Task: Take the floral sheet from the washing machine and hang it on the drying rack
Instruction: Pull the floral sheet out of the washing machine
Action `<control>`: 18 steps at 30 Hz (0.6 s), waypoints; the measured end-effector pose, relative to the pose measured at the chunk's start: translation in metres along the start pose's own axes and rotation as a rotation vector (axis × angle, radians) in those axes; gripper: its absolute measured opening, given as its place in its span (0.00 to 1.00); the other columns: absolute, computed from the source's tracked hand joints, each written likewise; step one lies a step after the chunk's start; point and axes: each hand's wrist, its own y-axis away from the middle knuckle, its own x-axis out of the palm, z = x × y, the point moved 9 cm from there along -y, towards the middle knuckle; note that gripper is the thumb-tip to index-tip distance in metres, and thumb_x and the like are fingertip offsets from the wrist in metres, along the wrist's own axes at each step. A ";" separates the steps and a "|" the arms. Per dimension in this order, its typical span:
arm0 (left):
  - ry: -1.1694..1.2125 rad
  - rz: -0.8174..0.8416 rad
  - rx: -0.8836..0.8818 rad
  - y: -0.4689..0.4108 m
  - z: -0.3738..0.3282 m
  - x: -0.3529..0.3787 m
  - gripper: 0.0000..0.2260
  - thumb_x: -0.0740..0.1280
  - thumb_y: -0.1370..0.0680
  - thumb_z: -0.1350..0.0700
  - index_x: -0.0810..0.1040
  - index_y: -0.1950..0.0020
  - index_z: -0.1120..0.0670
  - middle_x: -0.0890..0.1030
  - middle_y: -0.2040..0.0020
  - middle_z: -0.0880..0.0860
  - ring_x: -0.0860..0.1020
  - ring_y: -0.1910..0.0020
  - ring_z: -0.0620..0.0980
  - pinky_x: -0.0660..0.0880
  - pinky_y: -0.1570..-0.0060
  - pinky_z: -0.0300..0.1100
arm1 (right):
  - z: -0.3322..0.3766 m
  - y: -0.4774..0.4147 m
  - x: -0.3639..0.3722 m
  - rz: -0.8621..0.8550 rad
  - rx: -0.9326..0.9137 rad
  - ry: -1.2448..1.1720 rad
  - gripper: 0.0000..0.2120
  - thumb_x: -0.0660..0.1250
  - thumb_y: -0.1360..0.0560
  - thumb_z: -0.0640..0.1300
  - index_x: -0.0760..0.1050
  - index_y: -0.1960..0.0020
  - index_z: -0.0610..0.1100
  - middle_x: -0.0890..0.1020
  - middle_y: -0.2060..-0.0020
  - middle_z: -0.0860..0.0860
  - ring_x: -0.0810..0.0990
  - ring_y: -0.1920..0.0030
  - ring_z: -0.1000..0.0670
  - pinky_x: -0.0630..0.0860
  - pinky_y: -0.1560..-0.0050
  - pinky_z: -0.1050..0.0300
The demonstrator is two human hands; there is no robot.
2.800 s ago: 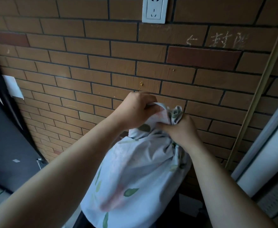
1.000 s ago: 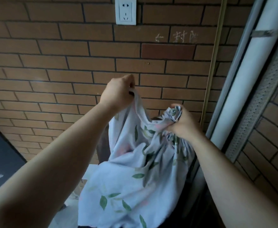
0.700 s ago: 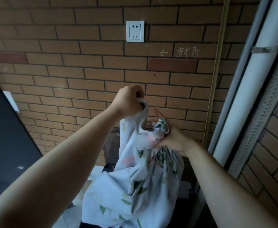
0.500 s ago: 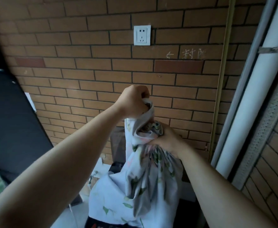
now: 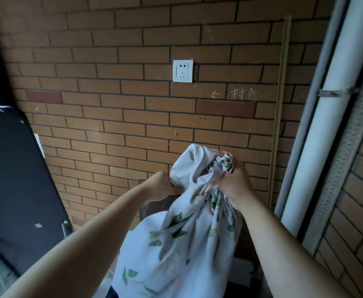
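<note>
Floral sheet [image 5: 182,244] hangs bunched between both forearms, held up in the air. The right hand [image 5: 238,186] clenches a gathered wad; the left hand [image 5: 161,188] pinches a fold just beside it. With the layers this twisted, spreading could tangle it or let its tail drag. Behind, a brick wall [image 5: 111,104] carries a socket [image 5: 183,71].

Arms outstretched — left hand [image 5: 161,187], right hand [image 5: 237,187] higher — fingers [image 5: 172,183] curled round sheet [image 5: 176,244]
</note>
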 end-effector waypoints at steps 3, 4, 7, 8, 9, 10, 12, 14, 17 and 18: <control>0.229 -0.043 -0.051 -0.009 0.014 0.005 0.09 0.69 0.23 0.48 0.82 0.57 0.52 0.85 0.56 0.50 0.82 0.56 0.50 0.79 0.50 0.47 | 0.000 0.001 -0.013 -0.013 0.038 -0.051 0.22 0.66 0.31 0.23 0.84 0.56 0.49 0.87 0.62 0.46 0.86 0.60 0.44 0.82 0.62 0.49; 0.369 -0.088 -0.069 -0.011 0.017 -0.001 0.09 0.67 0.22 0.49 0.82 0.56 0.53 0.85 0.56 0.52 0.83 0.55 0.53 0.79 0.48 0.49 | -0.002 0.002 -0.017 -0.012 0.050 -0.038 0.18 0.68 0.32 0.22 0.83 0.56 0.44 0.86 0.62 0.45 0.85 0.61 0.44 0.82 0.62 0.49; 0.519 -0.252 -0.009 -0.011 0.000 -0.035 0.09 0.62 0.18 0.53 0.78 0.56 0.54 0.82 0.59 0.51 0.82 0.56 0.54 0.79 0.54 0.47 | -0.012 0.006 -0.023 0.028 0.103 0.018 0.18 0.74 0.36 0.22 0.80 0.56 0.43 0.86 0.62 0.51 0.84 0.59 0.51 0.81 0.56 0.52; 0.388 -0.311 0.059 -0.009 -0.015 -0.050 0.11 0.62 0.19 0.53 0.75 0.60 0.52 0.79 0.63 0.49 0.79 0.61 0.51 0.75 0.61 0.42 | -0.017 0.006 -0.024 0.045 0.122 0.020 0.21 0.76 0.38 0.23 0.79 0.55 0.44 0.86 0.60 0.52 0.84 0.57 0.51 0.81 0.54 0.53; 0.210 -0.366 0.133 -0.004 -0.034 -0.062 0.13 0.62 0.19 0.54 0.71 0.64 0.51 0.75 0.67 0.47 0.74 0.66 0.47 0.70 0.67 0.40 | -0.021 0.007 -0.024 0.070 0.139 0.012 0.24 0.78 0.40 0.23 0.79 0.52 0.46 0.86 0.58 0.53 0.84 0.54 0.50 0.80 0.51 0.52; 0.052 -0.414 0.235 -0.001 -0.054 -0.070 0.14 0.63 0.19 0.56 0.69 0.65 0.51 0.73 0.68 0.47 0.70 0.68 0.46 0.65 0.69 0.39 | -0.024 0.007 -0.021 0.113 0.154 0.004 0.29 0.79 0.42 0.24 0.79 0.48 0.48 0.86 0.55 0.53 0.84 0.50 0.49 0.81 0.48 0.52; -0.104 -0.465 0.476 0.011 -0.095 -0.078 0.12 0.65 0.21 0.60 0.71 0.64 0.56 0.73 0.68 0.48 0.69 0.68 0.46 0.63 0.67 0.38 | -0.026 0.010 -0.007 0.259 0.180 -0.001 0.42 0.79 0.44 0.24 0.75 0.36 0.51 0.85 0.46 0.53 0.83 0.44 0.49 0.80 0.43 0.52; -0.204 -0.503 0.660 0.019 -0.123 -0.081 0.08 0.66 0.22 0.62 0.75 0.61 0.56 0.73 0.66 0.45 0.70 0.66 0.44 0.64 0.65 0.33 | -0.023 0.015 0.012 0.412 0.172 0.012 0.48 0.79 0.40 0.24 0.68 0.28 0.51 0.83 0.41 0.54 0.81 0.40 0.53 0.79 0.43 0.57; -0.277 -0.527 0.822 0.029 -0.154 -0.087 0.05 0.66 0.23 0.62 0.81 0.57 0.56 0.73 0.63 0.44 0.70 0.64 0.44 0.64 0.62 0.29 | -0.016 0.019 0.034 0.501 0.168 0.023 0.35 0.80 0.35 0.30 0.73 0.32 0.47 0.84 0.42 0.51 0.82 0.41 0.52 0.79 0.44 0.56; -0.295 -0.540 0.861 0.033 -0.161 -0.090 0.05 0.66 0.24 0.61 0.81 0.57 0.56 0.72 0.63 0.44 0.70 0.65 0.43 0.64 0.63 0.31 | -0.015 0.017 0.037 0.475 0.170 0.046 0.27 0.79 0.34 0.32 0.77 0.37 0.46 0.85 0.45 0.50 0.83 0.43 0.50 0.80 0.43 0.52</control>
